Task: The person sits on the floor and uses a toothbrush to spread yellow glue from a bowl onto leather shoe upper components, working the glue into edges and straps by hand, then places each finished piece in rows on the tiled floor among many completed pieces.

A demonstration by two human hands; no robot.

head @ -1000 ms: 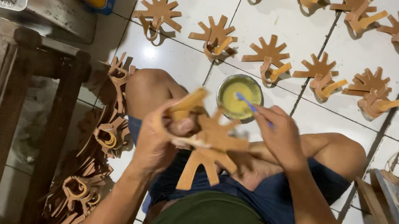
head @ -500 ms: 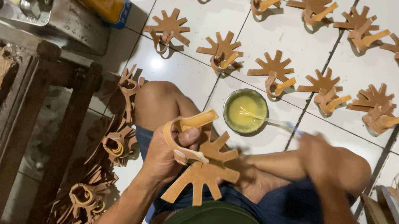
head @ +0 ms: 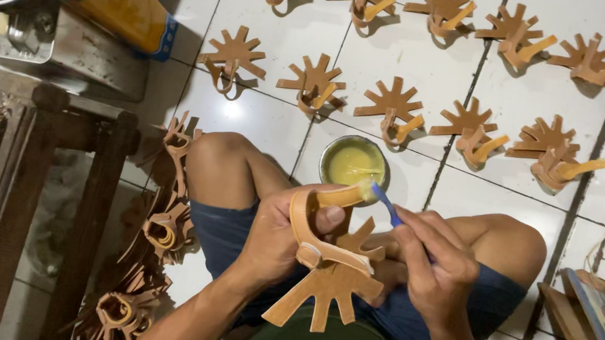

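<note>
Hands (head: 354, 252) above white tiled floor (head: 427, 69)

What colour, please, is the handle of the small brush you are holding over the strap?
Blue; the small brush in the right hand shows best in the head view.

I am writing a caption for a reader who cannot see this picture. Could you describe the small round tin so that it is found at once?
Start at the white tiled floor, below the rows of brown fan-shaped pieces. Just beyond the seated person's knees stands the small round tin. It alone is metal and holds yellow paste, and the blue brush in the right hand points towards it.
</note>
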